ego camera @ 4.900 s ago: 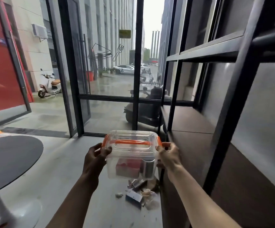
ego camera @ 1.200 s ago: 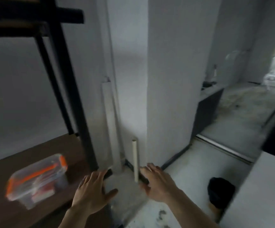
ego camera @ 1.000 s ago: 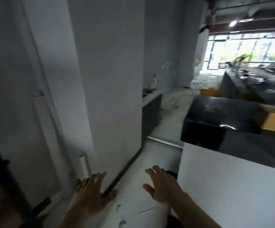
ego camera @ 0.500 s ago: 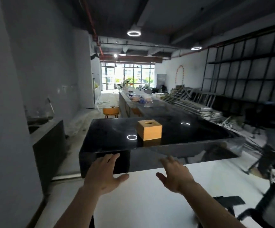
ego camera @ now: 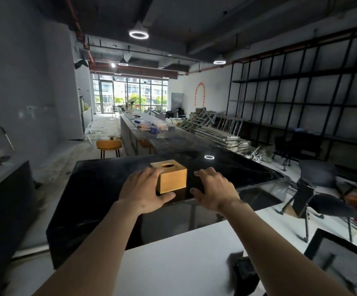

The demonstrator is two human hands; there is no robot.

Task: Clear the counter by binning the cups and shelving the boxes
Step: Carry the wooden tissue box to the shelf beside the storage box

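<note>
A small wooden box (ego camera: 173, 180) with a round hole in its top sits on the glossy black counter (ego camera: 100, 184). My left hand (ego camera: 144, 190) is spread open in front of the box's left side, covering its left edge; whether it touches the box is unclear. My right hand (ego camera: 213, 191) hovers open just right of the box, a small gap between them. Both arms reach forward over a white surface (ego camera: 173, 265). No cups are visible on the near counter.
A long dark counter (ego camera: 173, 137) with scattered items runs toward the far windows. An orange stool (ego camera: 108, 146) stands at left, a dark low cabinet (ego camera: 4, 201) nearer left. Black chairs (ego camera: 314, 193) and stacked metal frames (ego camera: 216, 131) lie right, below tall black wall shelving (ego camera: 301, 92).
I set the clear orange-handled box on the shelf and turned around to the black counter. Over the last half second both hands moved forward to either side of the wooden box.
</note>
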